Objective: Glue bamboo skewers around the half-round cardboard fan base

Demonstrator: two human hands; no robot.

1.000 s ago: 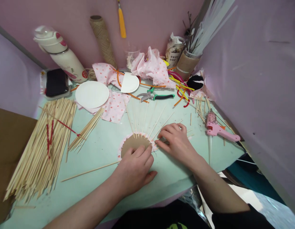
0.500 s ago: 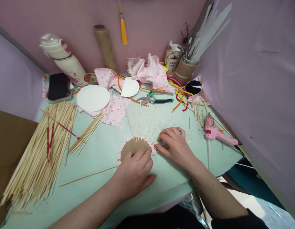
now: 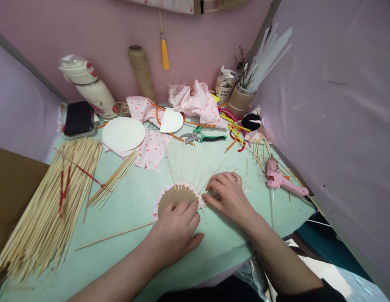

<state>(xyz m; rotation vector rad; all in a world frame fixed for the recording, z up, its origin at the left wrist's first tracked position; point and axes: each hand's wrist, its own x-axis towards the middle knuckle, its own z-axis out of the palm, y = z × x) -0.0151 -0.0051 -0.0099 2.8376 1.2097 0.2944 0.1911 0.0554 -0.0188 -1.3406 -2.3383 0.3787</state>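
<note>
A semicircular-looking brown cardboard piece [image 3: 174, 199] with a pink-and-white fabric edge lies on the table in front of me. Several thin bamboo sticks [image 3: 190, 161] fan out from its far edge. My left hand [image 3: 179, 228] rests on the cardboard, fingers lying over it and thumb apart; its near part is hidden under that hand. At the right edge, my right hand [image 3: 231, 199] pinches a bamboo stick between thumb and fingers. Stick ends show beyond these fingers. One long stick [image 3: 116, 235] reaches left from the cardboard's near side.
A large pile of sticks [image 3: 50, 205] and a smaller bunch [image 3: 114, 178] lie left. Pruning shears [image 3: 210, 137], a white disc [image 3: 123, 134] and pink fabric [image 3: 153, 149] sit behind. A pink glue gun [image 3: 284, 180] lies right; a bottle [image 3: 94, 94] stands back left.
The view has tilted up slightly, showing more of the back wall. Both hands keep nearly the same pose at the cardboard.
</note>
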